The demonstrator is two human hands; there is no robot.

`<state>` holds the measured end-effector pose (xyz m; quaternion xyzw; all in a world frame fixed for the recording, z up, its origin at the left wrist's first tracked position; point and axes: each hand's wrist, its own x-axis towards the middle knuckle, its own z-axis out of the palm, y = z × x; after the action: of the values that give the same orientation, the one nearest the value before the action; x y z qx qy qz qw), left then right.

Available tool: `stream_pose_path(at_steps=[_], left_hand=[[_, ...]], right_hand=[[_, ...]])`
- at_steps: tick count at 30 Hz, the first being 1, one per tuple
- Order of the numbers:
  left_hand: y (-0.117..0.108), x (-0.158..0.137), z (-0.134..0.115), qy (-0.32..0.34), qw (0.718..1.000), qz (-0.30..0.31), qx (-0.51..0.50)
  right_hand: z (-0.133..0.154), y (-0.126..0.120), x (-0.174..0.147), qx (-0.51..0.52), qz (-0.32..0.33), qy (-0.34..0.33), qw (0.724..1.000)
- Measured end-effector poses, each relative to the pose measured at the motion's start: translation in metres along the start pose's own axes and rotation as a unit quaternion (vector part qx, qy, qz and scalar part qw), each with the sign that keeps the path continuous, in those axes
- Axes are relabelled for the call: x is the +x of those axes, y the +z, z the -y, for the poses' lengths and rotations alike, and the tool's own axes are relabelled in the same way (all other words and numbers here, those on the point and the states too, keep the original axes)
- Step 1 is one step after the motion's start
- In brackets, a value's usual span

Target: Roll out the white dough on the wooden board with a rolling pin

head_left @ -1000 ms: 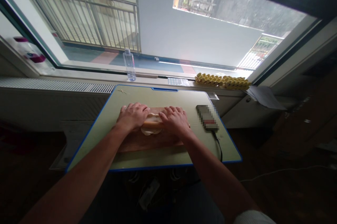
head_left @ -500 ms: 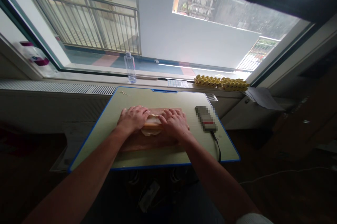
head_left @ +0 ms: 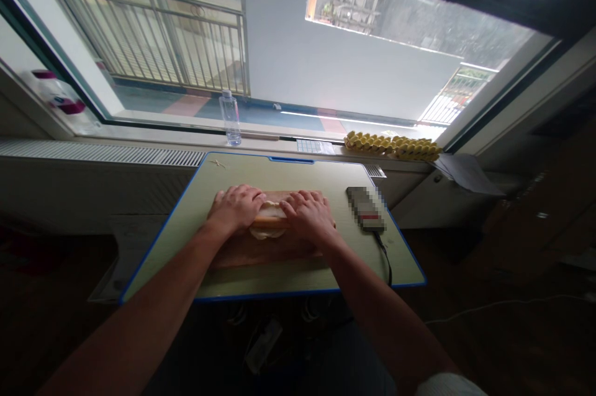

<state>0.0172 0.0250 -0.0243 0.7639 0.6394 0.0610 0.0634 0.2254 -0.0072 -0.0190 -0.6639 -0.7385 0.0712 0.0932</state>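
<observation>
A wooden rolling pin (head_left: 270, 221) lies crosswise over a piece of pale dough (head_left: 267, 233) on a wooden board (head_left: 265, 253). Over the pin's left part is my left hand (head_left: 236, 207), its fingers curved down around it. My right hand (head_left: 308, 213) bends over the right part in the same way, thumb pointing inward. Between the hands a short stretch of the pin shows, with dough visible on its far and near sides. Both palms hide the ends of the pin.
The board rests on a small blue-edged table (head_left: 223, 287). To the right lies a pixelated device (head_left: 365, 208) with a black cable (head_left: 387, 259). On the windowsill stand a clear bottle (head_left: 230, 120), yellow egg trays (head_left: 391, 146) and a purple-capped bottle (head_left: 63, 98).
</observation>
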Motion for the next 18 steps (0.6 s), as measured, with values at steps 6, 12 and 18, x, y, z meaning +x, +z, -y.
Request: stream_pose_path(at_steps=[6,12,18], left_hand=[[-0.0011,0.0017,-0.0004,-0.001,1.0,0.0,0.001],[-0.0007,0.0028,-0.0002,-0.003,1.0,0.004,0.008],[0.002,0.0059,0.0022,0.007,1.0,0.0,0.019]], right_hand=[[-0.0009,-0.0004,0.0032,0.003,0.003,0.002,1.0],[-0.0012,-0.0012,0.004,0.004,0.01,0.001,1.0],[-0.0005,-0.002,0.0043,-0.006,0.013,0.0,1.0]])
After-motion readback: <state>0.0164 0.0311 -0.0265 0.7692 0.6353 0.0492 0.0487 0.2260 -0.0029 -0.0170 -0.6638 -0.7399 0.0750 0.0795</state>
